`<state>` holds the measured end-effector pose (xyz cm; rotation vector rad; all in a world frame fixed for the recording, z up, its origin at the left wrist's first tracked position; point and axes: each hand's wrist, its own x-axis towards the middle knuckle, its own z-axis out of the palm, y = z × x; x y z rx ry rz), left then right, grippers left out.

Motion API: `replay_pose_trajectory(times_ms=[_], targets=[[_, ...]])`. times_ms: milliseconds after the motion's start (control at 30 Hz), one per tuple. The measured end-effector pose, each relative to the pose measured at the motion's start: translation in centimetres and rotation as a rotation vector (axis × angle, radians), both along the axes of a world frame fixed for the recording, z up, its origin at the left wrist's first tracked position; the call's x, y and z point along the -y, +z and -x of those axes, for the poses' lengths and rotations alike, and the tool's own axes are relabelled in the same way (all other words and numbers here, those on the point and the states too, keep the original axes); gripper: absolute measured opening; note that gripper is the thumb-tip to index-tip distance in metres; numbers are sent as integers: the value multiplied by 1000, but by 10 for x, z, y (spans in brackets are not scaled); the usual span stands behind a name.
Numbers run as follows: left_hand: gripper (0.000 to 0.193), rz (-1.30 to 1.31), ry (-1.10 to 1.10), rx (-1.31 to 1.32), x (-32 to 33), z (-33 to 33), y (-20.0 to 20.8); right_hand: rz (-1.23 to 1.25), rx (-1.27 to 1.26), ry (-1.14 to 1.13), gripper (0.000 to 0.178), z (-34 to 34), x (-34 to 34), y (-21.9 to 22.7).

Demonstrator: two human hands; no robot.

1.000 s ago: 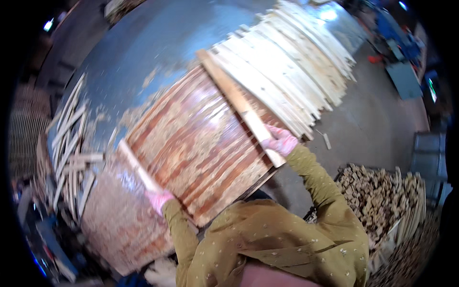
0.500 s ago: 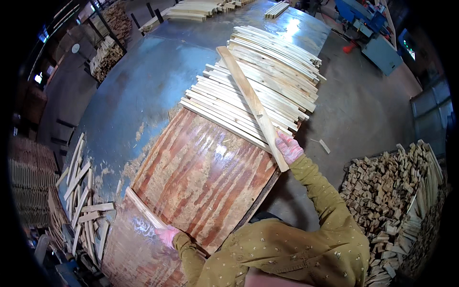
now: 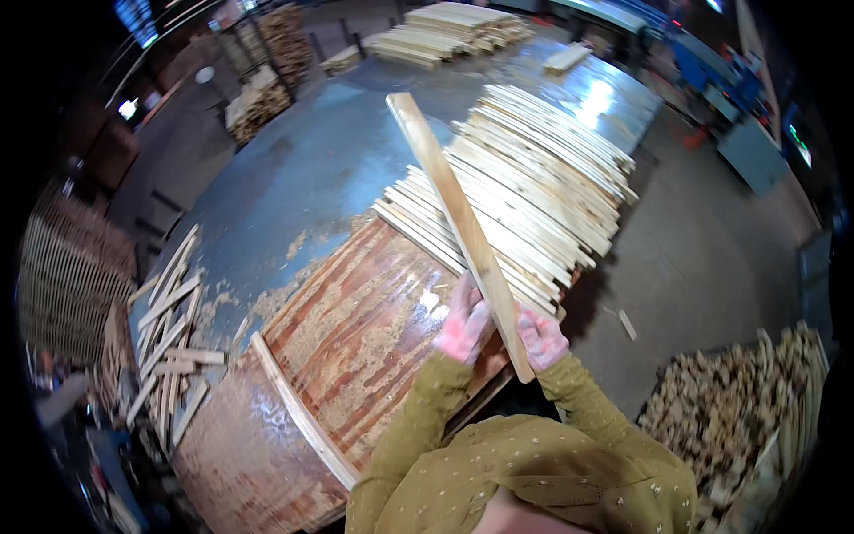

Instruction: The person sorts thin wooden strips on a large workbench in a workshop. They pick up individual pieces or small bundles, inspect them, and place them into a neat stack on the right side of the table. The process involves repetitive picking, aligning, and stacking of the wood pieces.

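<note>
A long pale wooden board (image 3: 460, 214) slants up and away from me, its near end between my hands. My right hand (image 3: 541, 338), in a pink-and-white glove, is closed on the board's right edge close to that end. On the opposite edge my left hand (image 3: 463, 322), gloved alike, is closed against the board, with some fingers hidden behind it. Beneath and beyond the board lies a row of narrow wooden strips (image 3: 543, 191), side by side. They rest across the far part of a reddish-brown plywood panel (image 3: 347, 311) and the blue table.
A wooden batten (image 3: 298, 409) lies along the panel's near left edge. Loose offcuts (image 3: 169, 356) are heaped on the blue metal table (image 3: 294, 169) at left. Stacked boards (image 3: 445, 36) stand at the far end. A large pile of wood pieces (image 3: 729, 418) stands at right.
My left hand has left the batten at the panel's edge and come over to the board. The board's near end has moved toward me in my right hand. The view has shifted.
</note>
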<state>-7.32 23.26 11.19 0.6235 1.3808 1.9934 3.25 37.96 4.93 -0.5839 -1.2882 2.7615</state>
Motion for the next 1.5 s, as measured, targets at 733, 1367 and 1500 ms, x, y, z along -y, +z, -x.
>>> replay_pose_trajectory(times_ms=[733,1367,1500], targets=[[49,772,366,-254,-281,17,-5,-1469,-565,-205,64,-59,-356,34],[86,1032,531,-177,-288,19,-51,-1530,286,604,61,57,-297,20],[84,1441,407,58,-346,54,-32,-1723,161,640,67,92,-279,-27]])
